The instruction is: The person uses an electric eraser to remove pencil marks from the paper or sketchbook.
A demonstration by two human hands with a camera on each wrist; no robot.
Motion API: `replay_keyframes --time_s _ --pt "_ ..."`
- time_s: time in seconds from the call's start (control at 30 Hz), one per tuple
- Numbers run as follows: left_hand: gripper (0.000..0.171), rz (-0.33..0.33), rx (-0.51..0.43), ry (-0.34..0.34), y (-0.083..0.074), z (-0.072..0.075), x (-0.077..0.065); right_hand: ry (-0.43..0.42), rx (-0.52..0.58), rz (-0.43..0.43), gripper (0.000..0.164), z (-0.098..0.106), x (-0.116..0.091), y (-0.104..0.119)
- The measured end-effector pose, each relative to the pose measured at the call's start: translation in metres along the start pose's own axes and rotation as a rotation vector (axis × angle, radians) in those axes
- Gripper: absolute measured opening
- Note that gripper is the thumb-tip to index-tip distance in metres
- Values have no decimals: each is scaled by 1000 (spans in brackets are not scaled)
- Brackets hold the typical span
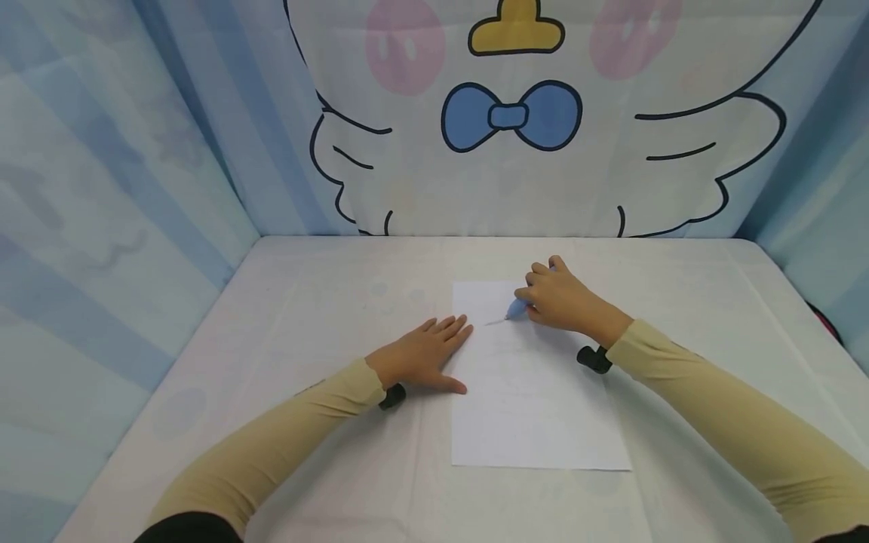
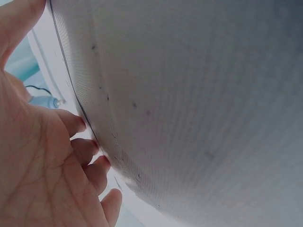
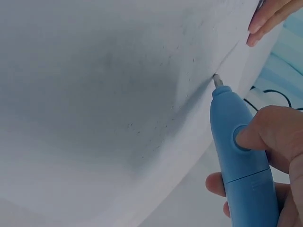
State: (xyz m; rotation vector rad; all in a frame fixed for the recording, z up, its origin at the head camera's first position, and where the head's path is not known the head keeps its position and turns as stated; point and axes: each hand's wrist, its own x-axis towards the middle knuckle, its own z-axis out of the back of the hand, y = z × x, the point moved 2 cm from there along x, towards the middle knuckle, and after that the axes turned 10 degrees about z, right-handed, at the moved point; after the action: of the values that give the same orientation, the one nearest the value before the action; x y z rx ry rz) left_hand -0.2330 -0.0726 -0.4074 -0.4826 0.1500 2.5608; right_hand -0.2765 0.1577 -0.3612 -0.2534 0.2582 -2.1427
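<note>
A white sheet of paper [image 1: 536, 407] lies on the cloth-covered table. My right hand [image 1: 560, 296] grips a blue electric eraser [image 3: 244, 156], the thumb on its round button. Its small tip touches the paper at the end of a thin grey line [image 3: 229, 54], near the sheet's upper part. Small dark crumbs dot the paper around it in the right wrist view. My left hand [image 1: 426, 353] rests spread with its fingertips on the sheet's left edge and holds nothing.
Pale cloth covers the table [image 1: 326, 317]. A patterned curtain [image 1: 509, 188] with a blue bow hangs behind it, and blue curtains [image 1: 102, 226] stand at both sides. Each wrist wears a small black camera [image 1: 594, 360].
</note>
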Motion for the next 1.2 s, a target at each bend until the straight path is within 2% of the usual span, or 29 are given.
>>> replay_keyframes --time_s 1.2 --pt "104 -7 -8 0 1 -3 2 12 -12 15 20 1 6 4"
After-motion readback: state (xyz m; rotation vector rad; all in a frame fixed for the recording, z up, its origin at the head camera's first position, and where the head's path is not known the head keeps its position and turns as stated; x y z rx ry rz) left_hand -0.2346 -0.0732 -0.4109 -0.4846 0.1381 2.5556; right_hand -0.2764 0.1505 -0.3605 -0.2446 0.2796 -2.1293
